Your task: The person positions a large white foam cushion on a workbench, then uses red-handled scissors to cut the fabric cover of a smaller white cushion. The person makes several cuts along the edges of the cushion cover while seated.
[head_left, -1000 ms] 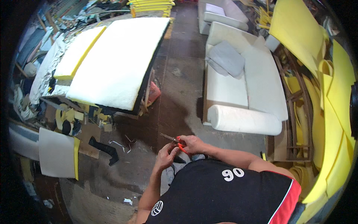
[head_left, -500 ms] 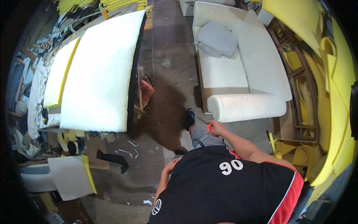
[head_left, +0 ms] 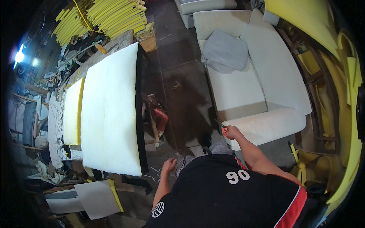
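Note:
My right hand [head_left: 233, 132] is closed around the orange handles of a pair of scissors [head_left: 226, 131], whose dark blades point forward by the front of the sofa's near arm. My left hand [head_left: 169, 165] hangs beside the grey shorts with its fingers curled in, and nothing shows in it. Forward and left of that hand, a large white padded panel [head_left: 110, 110] with a black side edge lies on a worktable [head_left: 121, 41]. Along the panel's left side lies a smaller white-topped yellow foam piece [head_left: 73, 114].
On the right stands a white sofa [head_left: 235, 89] with a folded grey cloth [head_left: 225, 51] on its seat. Yellow foam sheets [head_left: 344, 95] lean over a wooden frame [head_left: 317, 78] at far right. Stacked yellow foam strips [head_left: 118, 17] lie at the back left. A white foam-backed panel [head_left: 97, 199] sits near left.
The view has shifted, so the padded panel and sofa sit lower and further right, and more of the foam strips shows. My left hand has come forward. The scissors stay in my right hand.

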The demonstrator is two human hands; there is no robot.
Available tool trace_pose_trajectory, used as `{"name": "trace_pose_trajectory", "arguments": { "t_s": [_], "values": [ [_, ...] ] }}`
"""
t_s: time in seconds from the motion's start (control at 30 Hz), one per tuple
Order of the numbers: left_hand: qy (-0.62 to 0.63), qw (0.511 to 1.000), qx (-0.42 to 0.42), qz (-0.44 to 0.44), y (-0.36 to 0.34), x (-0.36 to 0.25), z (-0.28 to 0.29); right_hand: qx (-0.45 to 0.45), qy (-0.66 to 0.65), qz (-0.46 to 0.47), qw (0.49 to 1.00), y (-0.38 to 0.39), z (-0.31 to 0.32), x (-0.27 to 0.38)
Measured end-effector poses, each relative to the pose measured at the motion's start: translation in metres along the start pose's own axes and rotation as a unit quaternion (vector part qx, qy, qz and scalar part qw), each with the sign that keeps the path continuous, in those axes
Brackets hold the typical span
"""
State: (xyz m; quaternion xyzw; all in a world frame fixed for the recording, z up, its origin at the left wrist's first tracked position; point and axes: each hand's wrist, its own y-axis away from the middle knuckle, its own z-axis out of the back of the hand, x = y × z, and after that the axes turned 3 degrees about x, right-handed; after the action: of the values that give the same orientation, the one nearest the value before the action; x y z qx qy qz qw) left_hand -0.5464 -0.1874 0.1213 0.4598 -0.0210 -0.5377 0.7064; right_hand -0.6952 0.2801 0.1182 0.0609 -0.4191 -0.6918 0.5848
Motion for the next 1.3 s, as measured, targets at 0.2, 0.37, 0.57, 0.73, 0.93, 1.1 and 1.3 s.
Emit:
{"name": "trace_pose_trajectory", "arguments": {
  "t_s": [0.2, 0.37, 0.57, 0.73, 0.93, 1.1, 1.3],
  "values": [
    [-0.019, 0.996, 0.062, -0.067, -0.047, -0.109, 0.031, -0.059, -0.066, -0.066, 0.994, -0.021, 0.004, -0.043],
    [-0.053, 0.991, 0.044, -0.113, -0.098, -0.152, 0.057, -0.044, -0.051, -0.107, 0.992, -0.007, -0.022, -0.086],
    [-0.066, 0.988, 0.069, -0.119, -0.174, -0.176, 0.1, 0.017, -0.002, -0.103, 0.995, 0.01, -0.021, -0.089],
    [-0.078, 0.98, 0.139, -0.12, -0.253, -0.184, 0.122, 0.068, -0.05, -0.147, 0.986, -0.03, 0.008, -0.075],
    [-0.072, 0.975, 0.125, -0.171, -0.358, -0.216, 0.188, 0.04, -0.098, -0.182, 0.978, -0.129, 0.057, -0.049],
    [-0.156, 0.96, 0.172, -0.154, -0.455, -0.208, 0.239, -0.108, -0.067, -0.098, 0.987, -0.243, 0.157, 0.043],
    [-0.128, 0.969, 0.143, -0.155, -0.538, -0.253, 0.301, -0.081, -0.147, -0.033, 0.985, -0.324, 0.255, 0.13]
  ]
}}
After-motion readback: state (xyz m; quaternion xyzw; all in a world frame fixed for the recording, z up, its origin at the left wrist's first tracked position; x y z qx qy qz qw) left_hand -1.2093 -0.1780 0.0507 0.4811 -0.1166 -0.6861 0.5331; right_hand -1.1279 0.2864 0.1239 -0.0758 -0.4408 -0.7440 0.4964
